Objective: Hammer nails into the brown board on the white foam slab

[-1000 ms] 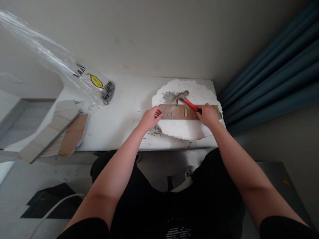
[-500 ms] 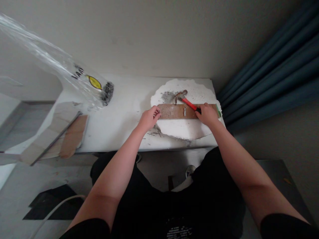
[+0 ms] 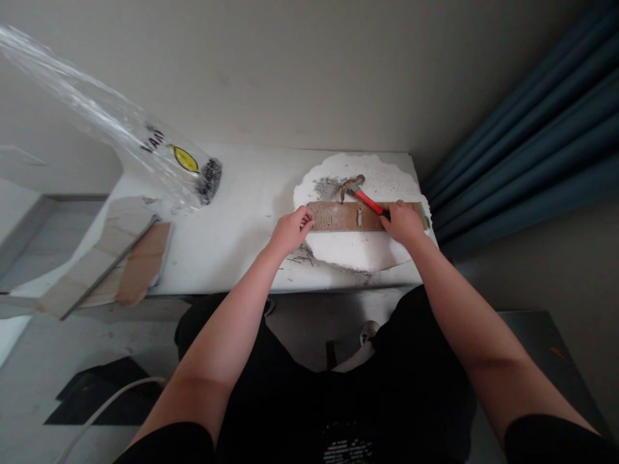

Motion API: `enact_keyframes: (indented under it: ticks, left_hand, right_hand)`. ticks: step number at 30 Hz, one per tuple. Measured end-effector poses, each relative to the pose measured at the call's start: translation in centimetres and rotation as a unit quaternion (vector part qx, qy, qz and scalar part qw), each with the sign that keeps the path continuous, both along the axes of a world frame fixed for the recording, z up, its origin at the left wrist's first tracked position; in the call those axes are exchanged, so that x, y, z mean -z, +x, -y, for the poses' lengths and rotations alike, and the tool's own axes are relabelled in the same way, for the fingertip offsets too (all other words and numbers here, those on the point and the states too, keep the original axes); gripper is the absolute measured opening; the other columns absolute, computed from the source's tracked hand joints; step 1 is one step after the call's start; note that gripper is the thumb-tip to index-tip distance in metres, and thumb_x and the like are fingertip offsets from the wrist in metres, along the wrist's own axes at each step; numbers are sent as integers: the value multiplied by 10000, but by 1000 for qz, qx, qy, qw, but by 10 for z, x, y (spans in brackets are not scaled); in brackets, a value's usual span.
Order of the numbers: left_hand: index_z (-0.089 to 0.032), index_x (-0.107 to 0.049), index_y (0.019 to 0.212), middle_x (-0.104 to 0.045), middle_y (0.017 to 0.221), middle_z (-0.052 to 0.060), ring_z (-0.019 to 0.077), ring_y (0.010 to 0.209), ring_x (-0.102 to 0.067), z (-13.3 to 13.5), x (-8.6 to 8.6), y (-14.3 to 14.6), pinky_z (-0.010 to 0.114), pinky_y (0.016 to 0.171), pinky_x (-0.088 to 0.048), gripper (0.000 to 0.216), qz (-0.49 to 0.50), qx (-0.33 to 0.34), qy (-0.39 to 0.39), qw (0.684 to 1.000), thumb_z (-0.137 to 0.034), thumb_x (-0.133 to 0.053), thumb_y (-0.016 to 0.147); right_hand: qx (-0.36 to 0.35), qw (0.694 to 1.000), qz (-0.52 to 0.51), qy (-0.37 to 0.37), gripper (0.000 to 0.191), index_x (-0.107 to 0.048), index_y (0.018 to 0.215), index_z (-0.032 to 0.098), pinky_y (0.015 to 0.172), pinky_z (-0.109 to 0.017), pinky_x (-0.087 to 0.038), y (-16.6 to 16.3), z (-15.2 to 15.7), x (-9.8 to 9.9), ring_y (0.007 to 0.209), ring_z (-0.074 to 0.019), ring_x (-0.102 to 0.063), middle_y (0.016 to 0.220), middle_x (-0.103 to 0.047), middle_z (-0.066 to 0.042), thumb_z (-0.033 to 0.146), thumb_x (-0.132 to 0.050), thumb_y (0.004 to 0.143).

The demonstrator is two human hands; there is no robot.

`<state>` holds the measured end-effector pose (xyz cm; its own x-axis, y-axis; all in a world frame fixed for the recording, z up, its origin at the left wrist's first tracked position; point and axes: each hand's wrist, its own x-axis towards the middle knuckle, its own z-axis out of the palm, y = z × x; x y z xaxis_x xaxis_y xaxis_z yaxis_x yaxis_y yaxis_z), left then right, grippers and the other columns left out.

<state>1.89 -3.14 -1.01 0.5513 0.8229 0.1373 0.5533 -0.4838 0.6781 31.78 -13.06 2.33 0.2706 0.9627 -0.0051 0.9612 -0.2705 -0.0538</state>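
A narrow wooden strip [image 3: 344, 217] lies across a white round foam slab [image 3: 360, 248] on the white table [image 3: 232, 225]. My right hand [image 3: 403, 223] is closed round the red handle of a claw hammer [image 3: 360, 193], whose metal head rests near the strip's far edge. My left hand [image 3: 291, 231] grips the strip's left end with curled fingers. Something small sticks up from the middle of the strip.
A clear plastic bag [image 3: 120, 135] with a yellow label leans over the table's left part. Wooden boards [image 3: 116, 261] lie at the left edge. Loose nails [image 3: 300, 259] lie by my left hand. Blue curtains [image 3: 532, 135] hang at the right. A wall stands behind the table.
Almost nothing has moved: both hands keep their hold, and the hammer head stays by the strip's far edge. The view shifted slightly.
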Motion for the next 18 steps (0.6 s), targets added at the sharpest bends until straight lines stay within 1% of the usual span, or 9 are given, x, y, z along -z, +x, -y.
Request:
enact_keyframes:
  ticks: [2, 5, 8, 10, 12, 14, 16, 17, 18]
  left_hand:
    - [-209, -598, 1063, -742, 995, 59, 192, 939, -701, 0, 1, 0, 327, 863, -554, 131, -3, 2, 2, 1000, -264, -582, 945]
    - [-209, -599, 1084, -743, 1006, 64, 199, 948, -702, 0, 2, 0, 335, 867, -552, 149, -11, 4, 4, 1000, -267, -570, 950]
    - [-206, -601, 1089, -745, 1009, 68, 206, 955, -706, 0, 2, 1, 338, 869, -551, 155, -15, 3, 9, 1000, -262, -569, 948]
    - [-206, -598, 1105, -748, 1015, 66, 198, 940, -710, 1, 2, 1, 326, 861, -550, 170, -10, 2, 12, 1000, -248, -574, 943]
    - [-213, -580, 1166, -750, 1023, 57, 183, 906, -715, 2, 2, 1, 308, 847, -550, 233, -3, 0, 12, 1000, -235, -586, 935]
    - [-226, -541, 1252, -754, 1031, 45, 170, 873, -719, 3, 2, 1, 292, 827, -550, 331, 3, -5, 9, 1000, -230, -601, 927]
    - [-240, -499, 1316, -759, 1036, 36, 163, 855, -724, 4, 3, 1, 280, 809, -548, 408, 3, -8, 5, 1000, -230, -609, 923]
    - [-245, -485, 1334, -762, 1036, 33, 162, 849, -726, 5, 3, 1, 277, 803, -546, 429, 0, -10, 5, 1000, -231, -609, 923]
    - [-249, -475, 1346, -765, 1039, 30, 161, 847, -728, 6, 4, 1, 276, 803, -544, 442, -5, -10, 7, 1000, -233, -608, 924]
  right_hand:
    - [-3, 1000, 7, -4, 335, -672, 1175, 114, 904, -437, -483, -1, 0, -1, 1045, -345, -630, 1173, -652, -207, 327, -520, 966]
    - [-12, 1000, 25, 12, 333, -656, 1153, 96, 916, -452, -470, -2, 1, -2, 1081, -368, -619, 1186, -642, -231, 323, -493, 973]
    - [2, 999, 41, 19, 346, -617, 1180, 93, 851, -429, -484, -6, 2, -6, 1046, -362, -638, 1234, -628, -249, 337, -467, 987]
    - [17, 999, 43, 6, 347, -600, 1198, 99, 803, -409, -489, -9, 1, -9, 991, -349, -662, 1202, -652, -244, 344, -461, 996]
    - [26, 999, 30, 1, 326, -599, 1187, 106, 798, -410, -491, -10, 0, -11, 960, -345, -675, 1113, -692, -230, 339, -476, 995]
    - [39, 999, -16, 19, 269, -616, 1119, 133, 796, -407, -497, -8, -1, -12, 938, -332, -676, 1037, -717, -204, 339, -522, 975]
    - [64, 990, -113, 53, 204, -620, 991, 172, 744, -378, -508, -6, 0, -13, 870, -291, -666, 955, -723, -160, 365, -574, 942]
    - [75, 978, -183, 72, 201, -605, 934, 190, 696, -355, -508, -6, 1, -15, 806, -259, -652, 895, -713, -129, 389, -581, 935]
    - [80, 958, -261, 91, 220, -584, 903, 203, 637, -328, -501, -7, 4, -17, 730, -223, -628, 832, -690, -93, 421, -574, 934]
